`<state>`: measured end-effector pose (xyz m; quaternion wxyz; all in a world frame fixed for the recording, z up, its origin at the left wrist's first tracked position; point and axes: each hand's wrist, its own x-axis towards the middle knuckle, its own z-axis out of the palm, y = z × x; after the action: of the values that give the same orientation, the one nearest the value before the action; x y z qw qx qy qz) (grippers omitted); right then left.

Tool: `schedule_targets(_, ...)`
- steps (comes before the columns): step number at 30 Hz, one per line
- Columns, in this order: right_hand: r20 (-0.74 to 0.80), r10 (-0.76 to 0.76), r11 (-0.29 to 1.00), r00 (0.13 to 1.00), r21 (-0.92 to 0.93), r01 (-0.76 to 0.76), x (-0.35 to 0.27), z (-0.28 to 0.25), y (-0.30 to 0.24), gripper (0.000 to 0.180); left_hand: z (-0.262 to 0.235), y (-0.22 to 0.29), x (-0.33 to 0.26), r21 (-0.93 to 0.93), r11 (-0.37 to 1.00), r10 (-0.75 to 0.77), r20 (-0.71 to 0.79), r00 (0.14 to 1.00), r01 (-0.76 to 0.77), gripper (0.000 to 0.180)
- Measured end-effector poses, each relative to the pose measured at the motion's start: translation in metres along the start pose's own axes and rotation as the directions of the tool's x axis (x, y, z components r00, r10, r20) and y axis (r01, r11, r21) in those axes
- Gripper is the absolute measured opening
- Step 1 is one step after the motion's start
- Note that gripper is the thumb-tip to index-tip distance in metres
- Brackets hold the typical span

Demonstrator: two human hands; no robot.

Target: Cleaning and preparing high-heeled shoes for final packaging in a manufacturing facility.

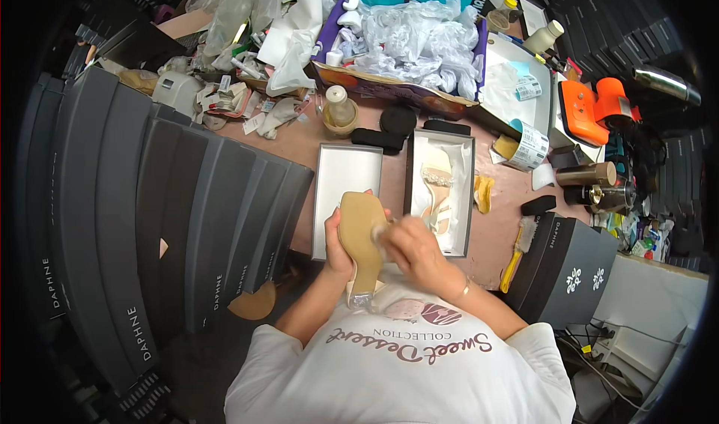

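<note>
My left hand (336, 246) grips a tan high-heeled shoe (360, 237) turned sole-up, its heel pointing toward me. My right hand (410, 246) presses a small pale pad (380, 233) against the sole near the middle. Both hands hover over the near edge of two open shoe boxes. The left box (341, 171) shows a bare white inside. The right box (466, 199) holds another cream strappy shoe (437, 199) on white paper.
A row of grey shoe boxes (180, 199) stands at my left, and a dark box (569, 270) at my right. A yellow brush (517, 252), tape rolls (524, 145), a small bottle (338, 108), an orange tool (595, 109) and crumpled plastic (419, 42) crowd the pink tabletop (494, 233).
</note>
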<state>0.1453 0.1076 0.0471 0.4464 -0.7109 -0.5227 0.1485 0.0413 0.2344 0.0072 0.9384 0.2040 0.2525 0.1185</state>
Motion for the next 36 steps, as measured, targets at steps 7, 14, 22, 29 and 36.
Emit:
schedule_targets(7,0.0,-0.09,0.996,0.996,-0.018,0.09,-0.012,-0.007,-0.012,0.018,-0.001,-0.005,-0.011,0.058,0.998,-0.005,0.081,0.997,0.0,0.072)
schedule_targets(14,0.029,-0.157,0.985,0.987,-0.063,0.159,-0.014,-0.002,-0.015,0.021,-0.002,-0.004,-0.013,0.122,0.992,0.021,0.114,0.993,-0.035,0.072)
schedule_targets(22,0.001,-0.161,0.984,0.987,-0.076,0.16,-0.008,-0.003,-0.015,0.023,0.0,-0.003,-0.014,0.209,0.974,0.068,0.108,0.992,-0.089,0.074)
schedule_targets(29,-0.058,-0.145,0.983,0.988,-0.12,0.138,0.005,-0.005,-0.003,0.019,0.005,-0.012,-0.013,0.221,0.975,0.033,-0.012,0.999,-0.03,0.076)
schedule_targets(36,-0.108,-0.195,0.977,0.975,-0.112,0.183,0.019,-0.004,0.007,0.021,0.008,-0.01,-0.01,0.183,0.983,-0.03,0.003,1.0,0.029,0.08)
